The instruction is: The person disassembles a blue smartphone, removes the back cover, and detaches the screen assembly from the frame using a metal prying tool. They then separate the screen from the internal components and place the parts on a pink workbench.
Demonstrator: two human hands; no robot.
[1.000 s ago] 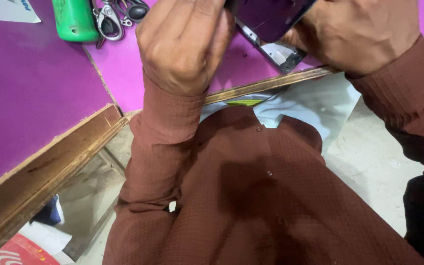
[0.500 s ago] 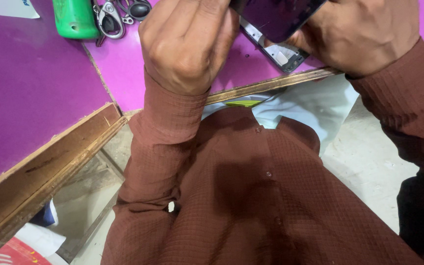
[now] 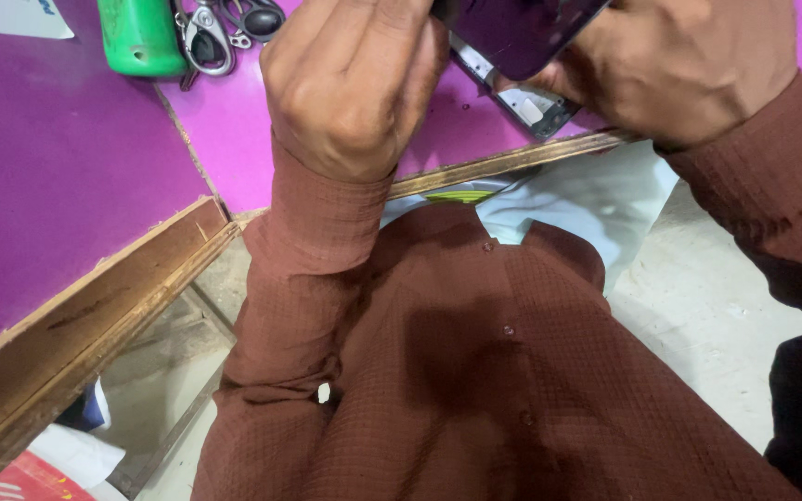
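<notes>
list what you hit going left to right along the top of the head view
white paper corner → green container → metal carabiner clip → left hand → dark phone screen panel → right hand, all over the purple table

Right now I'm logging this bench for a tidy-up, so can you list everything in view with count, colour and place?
phone: one, dark, top centre, held between both hands
phone frame: one, grey, on the table under the phone
green container: one, top left
keys: one bunch, silver, beside the container
table: one, purple top, wooden edge
paper: one, white, top left corner
shirt: one, brown, lower centre
left hand: gripping the phone
right hand: gripping the phone
</notes>
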